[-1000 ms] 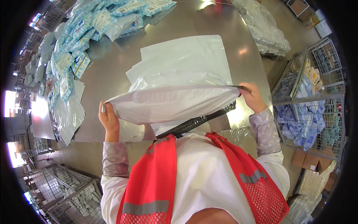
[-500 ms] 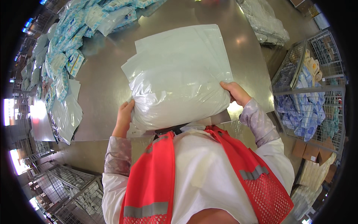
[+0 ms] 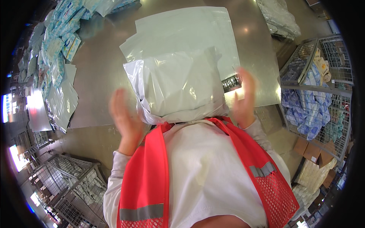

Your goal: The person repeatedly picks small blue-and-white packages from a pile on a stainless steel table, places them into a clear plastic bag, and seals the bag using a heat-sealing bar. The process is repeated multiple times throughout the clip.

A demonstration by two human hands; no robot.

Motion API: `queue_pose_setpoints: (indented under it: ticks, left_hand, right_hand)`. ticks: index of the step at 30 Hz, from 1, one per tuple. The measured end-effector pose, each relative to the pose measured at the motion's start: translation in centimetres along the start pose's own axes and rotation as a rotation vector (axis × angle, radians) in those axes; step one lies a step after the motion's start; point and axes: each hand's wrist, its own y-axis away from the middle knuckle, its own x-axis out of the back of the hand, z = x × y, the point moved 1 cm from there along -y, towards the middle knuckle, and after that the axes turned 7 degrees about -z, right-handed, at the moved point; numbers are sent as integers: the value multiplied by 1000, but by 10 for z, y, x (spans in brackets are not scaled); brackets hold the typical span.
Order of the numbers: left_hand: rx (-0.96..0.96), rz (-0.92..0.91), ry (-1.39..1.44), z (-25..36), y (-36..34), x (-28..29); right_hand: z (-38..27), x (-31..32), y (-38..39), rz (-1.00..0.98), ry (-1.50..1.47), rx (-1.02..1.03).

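Note:
A filled white plastic bag lies at the table's near edge against my body, its glossy surface creased. Under its far part is a fanned stack of flat white bags. Just left of the filled bag, my left hand is raised, blurred, with fingers apart and nothing in them. To the bag's right, my right hand is also blurred and open, not gripping it. A dark strip shows on the metal table between the bag and my right hand.
Blue-and-white packets pile up at the table's left, above loose white sheets. Wire cages with soft blue items stand right; another cage is lower left. Cartons sit below the right cages. A wrapped bundle is at upper right.
My hands have let go of the white bag and moved outward from its sides. The bag, held stretched earlier, now rests folded smaller on the stack's near part.

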Motion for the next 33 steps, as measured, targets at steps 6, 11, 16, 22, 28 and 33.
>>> queue_pose_setpoints:
  ticks: [6,11,16,22,28,33]
  left_hand:
    - [-461,-352,-168,60,-18,-79]
    - [79,-165,5,-11,1,-74]
    - [270,-215,998,-54,12,-125]
    - [591,-115,895,-107,21,-140]
    - [491,-140,1334,-34,0,-106]
    - [596,-246,1729,-39,-13,6]
  right_hand:
    - [-8,-102,1,-276,434,318]
    - [43,-74,21,-62,375,44]
    - [99,-99,39,-73,-642,-442]
    - [132,-93,42,-470,-714,-556]
    - [114,-86,28,-164,-583,-239]
    - [5,-45,-26,-451,-1241,-258]
